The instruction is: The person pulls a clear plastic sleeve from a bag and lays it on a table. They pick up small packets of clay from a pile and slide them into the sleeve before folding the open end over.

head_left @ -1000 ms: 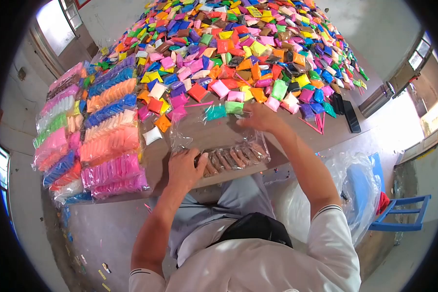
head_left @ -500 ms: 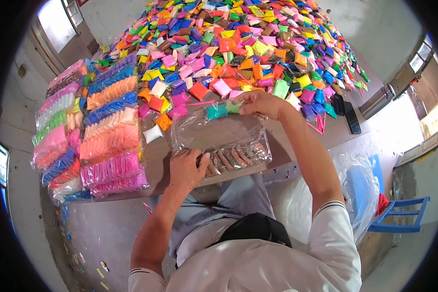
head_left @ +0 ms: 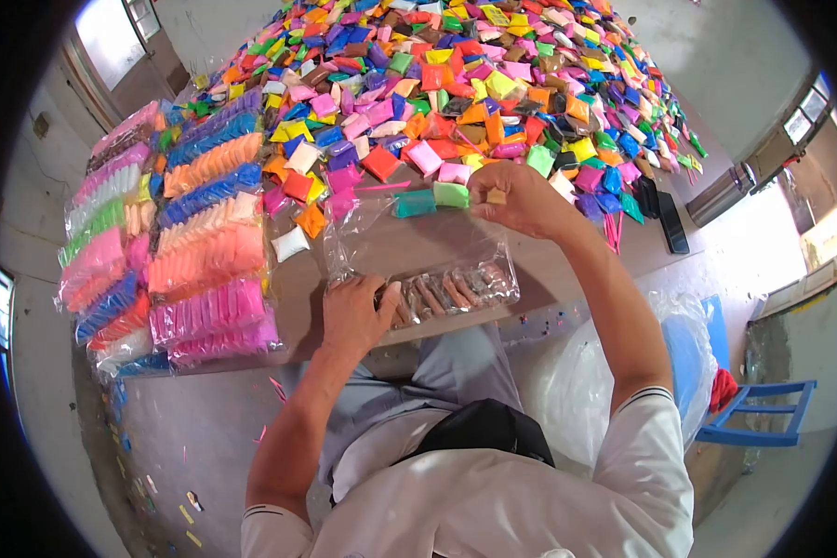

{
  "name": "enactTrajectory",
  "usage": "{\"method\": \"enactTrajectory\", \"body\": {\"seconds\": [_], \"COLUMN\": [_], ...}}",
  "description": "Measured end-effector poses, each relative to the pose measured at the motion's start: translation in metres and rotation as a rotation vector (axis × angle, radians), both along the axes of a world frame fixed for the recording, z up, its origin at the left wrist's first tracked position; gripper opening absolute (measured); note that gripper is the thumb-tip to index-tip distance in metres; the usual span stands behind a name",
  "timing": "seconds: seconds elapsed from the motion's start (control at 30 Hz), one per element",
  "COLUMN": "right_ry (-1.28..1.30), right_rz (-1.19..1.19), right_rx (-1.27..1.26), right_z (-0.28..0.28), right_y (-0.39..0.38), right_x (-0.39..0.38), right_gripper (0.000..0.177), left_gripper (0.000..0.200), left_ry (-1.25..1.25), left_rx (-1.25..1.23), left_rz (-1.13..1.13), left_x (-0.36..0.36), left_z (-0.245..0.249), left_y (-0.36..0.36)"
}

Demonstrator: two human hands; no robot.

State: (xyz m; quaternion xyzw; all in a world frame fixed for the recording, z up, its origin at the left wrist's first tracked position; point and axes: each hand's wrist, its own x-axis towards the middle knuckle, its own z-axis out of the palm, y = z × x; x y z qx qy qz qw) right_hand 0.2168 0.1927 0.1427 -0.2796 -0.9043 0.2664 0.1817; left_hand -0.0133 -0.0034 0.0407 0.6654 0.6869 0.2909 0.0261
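Observation:
A clear plastic bag lies flat on the table's near edge, with a row of brown packets along its near side. My left hand is closed on the bag's near left corner, thumb beside the brown packets. Along the bag's far side lie a teal packet and a light green packet. Just right of the green one is my right hand, its fingers curled round a small tan packet, mostly hidden by them.
A big heap of coloured packets covers the table's far part. Filled clear bags are stacked at the left. A black phone and a metal cylinder are at the right, above a blue stool and plastic sheeting.
My right hand has shifted slightly right, off the light green packet, which now shows fully. A tan packet now shows in its fingers. My left hand stays at the bag's corner.

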Motion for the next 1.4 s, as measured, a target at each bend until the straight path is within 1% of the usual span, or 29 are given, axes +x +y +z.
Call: {"method": "enactTrajectory", "body": {"seconds": [0.03, 0.07, 0.17, 0.27, 0.37, 0.47, 0.57, 0.67, 0.77, 0.87, 0.97, 1.07, 1.17, 1.27, 1.4], "right_ry": [0.014, -0.062, -0.160, -0.361, -0.537, -0.620, -0.548, -0.305, -0.244, -0.076, -0.033, -0.037, -0.090, -0.117, -0.090], "right_rz": [0.052, 0.014, 0.001, -0.018, 0.062, 0.124, 0.129, 0.208, 0.221, 0.223, 0.265, 0.255, 0.313, 0.289, 0.198], "right_rx": [0.045, -0.076, -0.019, 0.087, 0.157, 0.057, 0.103, 0.030, 0.168, 0.259, 0.256, 0.236, 0.216, 0.274, 0.220], "right_z": [-0.001, 0.001, 0.004, 0.012, 0.013, 0.008, -0.006, -0.012, -0.007, 0.001, 0.005, 0.004, 0.001, -0.018, -0.048], "right_y": [-0.006, -0.012, -0.023, -0.017, -0.006, 0.009, 0.013, 0.010, -0.008, -0.027, -0.046, -0.070, -0.090, -0.110, -0.138], "right_x": [0.002, 0.002, -0.009, -0.030, -0.063, -0.097, -0.121, -0.122, -0.109, -0.084, -0.067, -0.054, -0.042, -0.036, -0.030], "right_gripper": [0.015, 0.022, 0.036, 0.053, 0.063, 0.065, 0.052, 0.025, 0.017, 0.013, 0.012, 0.012, 0.011, 0.011, 0.013], "left_gripper": [0.027, 0.027, 0.027, 0.026, 0.025, 0.025, 0.026, 0.026, 0.026, 0.025, 0.026, 0.030, 0.030, 0.028, 0.023], "left_ry": [0.002, 0.005, 0.004, 0.024, 0.013, 0.012, 0.002, -0.002, -0.002, 0.031, 0.020, 0.026, 0.026, 0.119, 0.069], "left_rx": [-0.011, -0.019, -0.039, -0.012, -0.016, 0.018, 0.022, 0.036, 0.043, 0.053, 0.023, -0.063, -0.035, 0.039, 0.042], "left_rz": [0.003, 0.007, -0.002, 0.000, -0.009, -0.017, -0.021, -0.011, -0.007, -0.001, 0.008, 0.026, 0.029, 0.032, 0.020], "left_x": [0.001, 0.001, 0.001, 0.001, 0.000, -0.001, -0.001, 0.000, 0.001, 0.001, 0.002, 0.002, 0.003, 0.001, 0.003], "left_z": [0.001, 0.002, 0.004, 0.001, 0.001, -0.003, -0.002, -0.002, -0.002, -0.003, -0.001, 0.003, 0.000, -0.007, -0.004], "left_y": [0.000, 0.000, 0.000, 0.000, 0.000, 0.001, 0.000, 0.000, -0.002, -0.001, -0.002, -0.002, -0.002, -0.004, -0.006]}}
